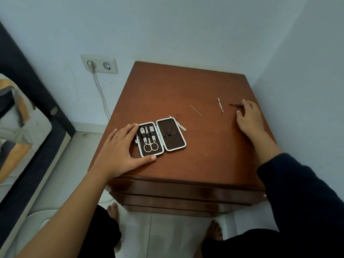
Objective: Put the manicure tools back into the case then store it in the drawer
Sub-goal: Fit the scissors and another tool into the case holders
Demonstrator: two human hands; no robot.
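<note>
Your left hand (122, 146) lies flat and spread against the left edge of the open case (161, 137), gripping nothing, probably to pin it so it won't slide while tools go in. The case's left half already carries scissors (150, 145) and clippers; its right half sits bare. Well to the right of the case, your right hand (249, 116) reaches with loosely curled fingers onto a dark tool (235, 105) on the surface (204, 161), touching but not yet lifting it. A metal file (220, 105) and a thin probe (196, 110) lie between it and the case.
</note>
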